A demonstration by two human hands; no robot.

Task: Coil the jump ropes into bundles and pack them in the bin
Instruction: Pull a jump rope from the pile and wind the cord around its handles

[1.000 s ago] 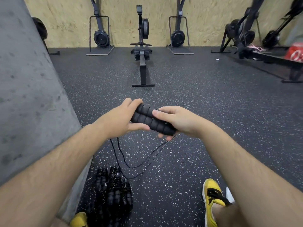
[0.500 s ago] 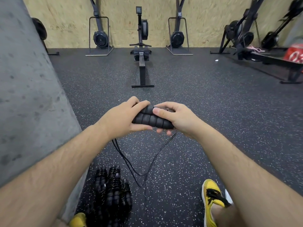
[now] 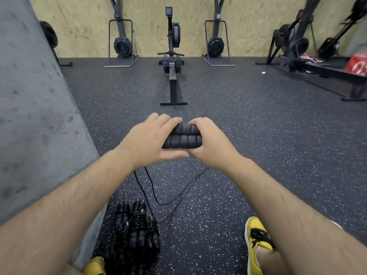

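At frame centre the paired rope handles [image 3: 182,138] are clamped by the left hand [image 3: 147,140] and right hand [image 3: 213,144], fingers curled round each end. The cord [image 3: 158,202] is looped beneath. Coiled bundles [image 3: 137,233] are piled at lower left beside the wall [image 3: 39,126] edge; open floor [image 3: 278,155] is seen at right.

The speckled black rubber floor [image 3: 248,139] carries a pile of bundled jump ropes [image 3: 137,235] beside the concrete wall [image 3: 35,120]. A rowing machine [image 3: 173,84] stands farther off.
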